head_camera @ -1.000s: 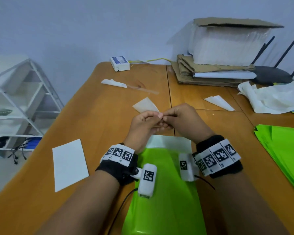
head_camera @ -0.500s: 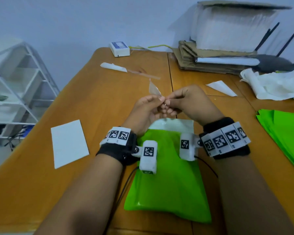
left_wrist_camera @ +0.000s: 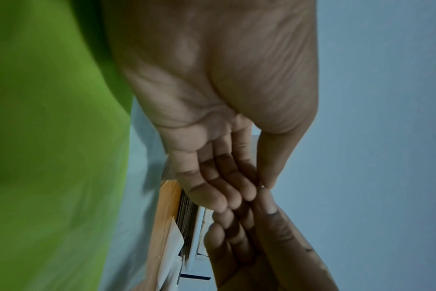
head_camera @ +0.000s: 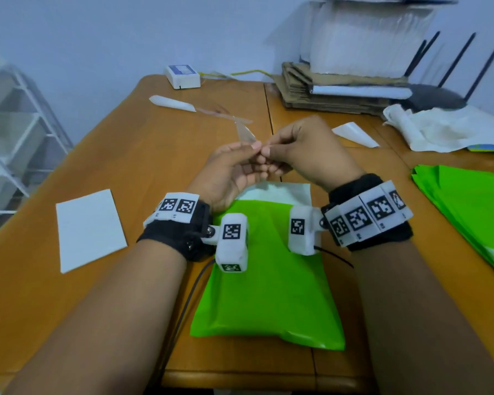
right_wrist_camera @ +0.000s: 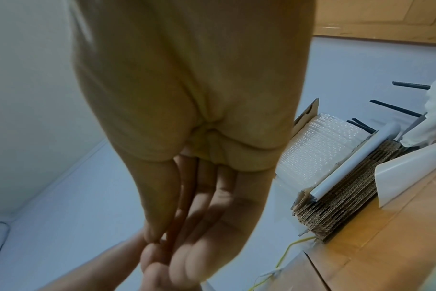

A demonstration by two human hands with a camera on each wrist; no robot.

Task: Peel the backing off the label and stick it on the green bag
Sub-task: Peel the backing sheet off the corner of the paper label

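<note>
Starting at nine o'clock on the desk (head_camera: pixel 120 155), a white sheet (head_camera: pixel 90 228) lies flat, well apart from the work. Next comes the left hand (head_camera: pixel 226 172), raised over the desk with thumb and forefinger closed in a pinch on a thin translucent strip, the label (head_camera: pixel 245 133), which stands up from the fingertips toward twelve o'clock, its long axis nearly upright and leaning slightly left. The other fingers of that grip are loosely curled. Touching it fingertip to fingertip is the right hand (head_camera: pixel 305 151), its grip also a tight pinch at the same lower end of the strip; whether it has the backing or the label layer I cannot tell, as the wrist views show only pressed fingertips. The green bag (head_camera: pixel 271 286) lies flat at six o'clock from both grips, directly below the wrists, its long axis running toward the person, with its white flap (head_camera: pixel 280 192) nearest the hands. Judging by this, both hands are equally near, and sticking calls for a downward move toward six o'clock. A pile of green bags (head_camera: pixel 474 212) lies at three o'clock.
</note>
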